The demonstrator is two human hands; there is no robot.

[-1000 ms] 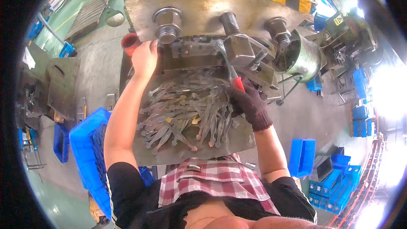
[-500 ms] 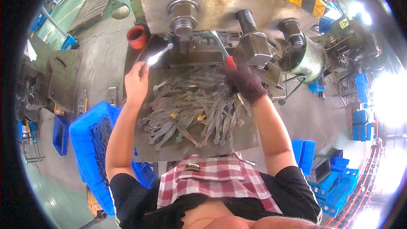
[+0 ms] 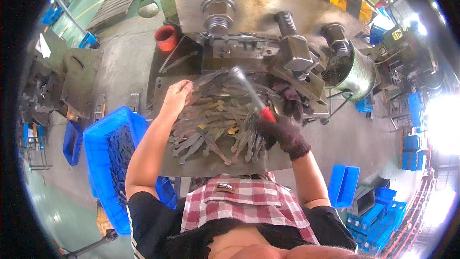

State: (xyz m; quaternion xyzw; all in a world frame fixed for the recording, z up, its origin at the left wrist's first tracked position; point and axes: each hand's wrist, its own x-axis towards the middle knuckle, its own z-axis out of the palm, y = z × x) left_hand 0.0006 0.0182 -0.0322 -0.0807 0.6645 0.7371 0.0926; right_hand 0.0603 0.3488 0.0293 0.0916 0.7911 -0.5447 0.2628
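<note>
My bare left hand (image 3: 178,98) is closed on the end of a flat metal blank (image 3: 210,77), which points right toward the press. A dark knit glove covers my right hand (image 3: 283,134). It grips the red handle of a long metal tool (image 3: 250,89), whose tip angles up and left over the pile. Below the press, many long, narrow metal blanks (image 3: 225,117) lie heaped on the metal table (image 3: 184,165). The lower die (image 3: 239,50) sits behind them, apart from the tool tip. One more flat piece (image 3: 184,60) lies on the dark plate left of the die.
Large bolts and nuts (image 3: 293,52) jut from the press's striped front. A red cup (image 3: 166,37) stands at the back left. Dark parts fill a blue crate (image 3: 103,134) on the left. A dark glove (image 3: 291,97) lies beside the pile; more blue bins (image 3: 343,185) sit to the right.
My left hand has moved right and slightly nearer, from beside the dark plate to the pile's edge. My right hand has drawn the tool nearer, away from the die.
</note>
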